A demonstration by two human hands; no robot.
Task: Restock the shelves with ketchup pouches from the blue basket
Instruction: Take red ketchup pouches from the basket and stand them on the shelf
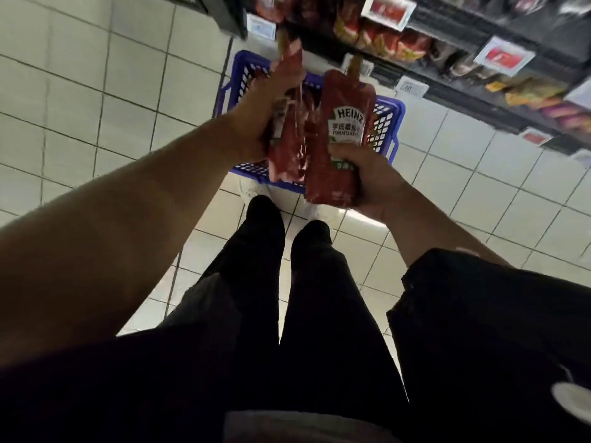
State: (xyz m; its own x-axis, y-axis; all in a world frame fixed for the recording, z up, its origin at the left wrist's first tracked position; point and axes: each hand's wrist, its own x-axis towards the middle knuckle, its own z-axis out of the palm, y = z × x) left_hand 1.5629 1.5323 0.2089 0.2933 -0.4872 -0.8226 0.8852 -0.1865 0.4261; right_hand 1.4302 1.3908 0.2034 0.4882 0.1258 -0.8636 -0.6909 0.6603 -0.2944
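A blue basket (388,123) sits on the tiled floor in front of my feet, mostly hidden behind my hands. My left hand (256,123) grips a red ketchup pouch (284,148), blurred by motion, with its spout pointing up. Right beside it, my right hand (367,180) holds the lower part of a second red Heinz ketchup pouch (342,123), label facing me, upright. Both pouches hang above the basket and nearly touch. Dark shelves (479,75) with red packets run along the upper right.
White price tags (503,55) line the shelf edges. Orange and yellow packets (531,94) lie on a lower shelf at the right. Pale floor tiles (96,107) spread to the left. My dark trouser legs (287,282) and white shoes stand just behind the basket.
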